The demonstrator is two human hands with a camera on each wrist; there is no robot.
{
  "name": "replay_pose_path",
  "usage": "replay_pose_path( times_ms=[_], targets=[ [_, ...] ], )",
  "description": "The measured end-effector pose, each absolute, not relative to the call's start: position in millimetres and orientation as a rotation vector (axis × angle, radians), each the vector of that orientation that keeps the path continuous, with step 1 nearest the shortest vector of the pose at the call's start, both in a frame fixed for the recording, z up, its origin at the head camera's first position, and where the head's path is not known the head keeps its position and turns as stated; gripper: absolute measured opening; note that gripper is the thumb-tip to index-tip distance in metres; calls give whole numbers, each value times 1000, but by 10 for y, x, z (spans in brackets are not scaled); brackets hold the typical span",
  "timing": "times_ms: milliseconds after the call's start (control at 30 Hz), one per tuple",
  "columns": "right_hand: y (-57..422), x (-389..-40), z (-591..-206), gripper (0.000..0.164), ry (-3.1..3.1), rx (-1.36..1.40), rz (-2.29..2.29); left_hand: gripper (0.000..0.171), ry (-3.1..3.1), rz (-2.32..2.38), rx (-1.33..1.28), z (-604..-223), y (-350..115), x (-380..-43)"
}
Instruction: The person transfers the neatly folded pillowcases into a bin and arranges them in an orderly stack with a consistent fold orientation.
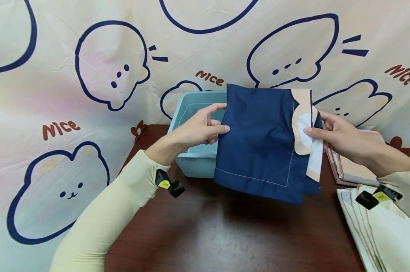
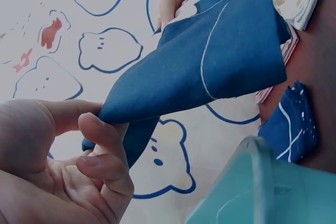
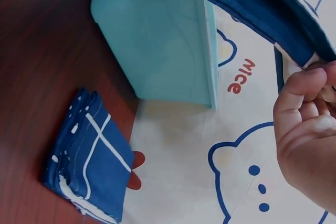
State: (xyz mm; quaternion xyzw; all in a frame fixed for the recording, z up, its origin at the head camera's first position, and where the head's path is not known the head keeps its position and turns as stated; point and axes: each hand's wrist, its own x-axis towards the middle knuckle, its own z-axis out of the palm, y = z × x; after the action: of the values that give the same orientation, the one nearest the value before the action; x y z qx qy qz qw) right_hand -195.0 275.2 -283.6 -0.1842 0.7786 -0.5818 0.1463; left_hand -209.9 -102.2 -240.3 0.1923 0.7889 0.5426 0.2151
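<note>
A folded navy cloth (image 1: 256, 139) with a beige and white printed patch and a thin white line hangs in the air over the table. My left hand (image 1: 205, 124) pinches its left edge between thumb and fingers. At the opposite edge, beside the printed patch, my right hand (image 1: 344, 138) grips the layers with the thumb in front. Behind the cloth's left side stands a light blue plastic bin (image 1: 196, 166), partly covered by it. The right wrist view shows another folded navy cloth (image 3: 97, 156) with white lines on the table beside the bin; the held cloth hides it from the head view.
On the right of the dark brown table (image 1: 191, 234) lies a stack of folded cream cloths (image 1: 395, 230). Behind it are pink and beige folded cloths (image 1: 358, 162). A curtain (image 1: 99, 94) printed with cartoon bears hangs right behind the table.
</note>
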Motion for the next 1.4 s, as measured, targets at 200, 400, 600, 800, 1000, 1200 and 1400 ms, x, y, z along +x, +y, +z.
replay_pose_path(
  times_ms=[200, 400, 600, 800, 1000, 1200, 1400],
  targets=[
    [2657, -2003, -2770, 20, 2327, -531, -1641, 63, 2212, 1507, 502, -2359, -1078, -2158],
    [2583, -2044, -2695, 26, 2434, -483, -1520, 62, 2218, 1492, 546, -2305, -1118, -2209],
    [2511, -2120, -2609, 30, 2381, -488, -1531, 60, 2242, 1502, 535, -2237, -1160, -2266],
    [2398, -2214, -2532, 33, 2345, -491, -1561, 57, 2281, 1488, 475, -2187, -1221, -2312],
    [2297, -2268, -2505, 35, 2329, -464, -1570, 58, 2309, 1464, 478, -2140, -1284, -2376],
    [2157, -2346, -2472, 37, 2227, -481, -1629, 60, 2326, 1454, 456, -2100, -1372, -2431],
    [2050, -2415, -2450, 36, 2232, -467, -1624, 61, 2390, 1396, 430, -2096, -1459, -2492]
  ],
)
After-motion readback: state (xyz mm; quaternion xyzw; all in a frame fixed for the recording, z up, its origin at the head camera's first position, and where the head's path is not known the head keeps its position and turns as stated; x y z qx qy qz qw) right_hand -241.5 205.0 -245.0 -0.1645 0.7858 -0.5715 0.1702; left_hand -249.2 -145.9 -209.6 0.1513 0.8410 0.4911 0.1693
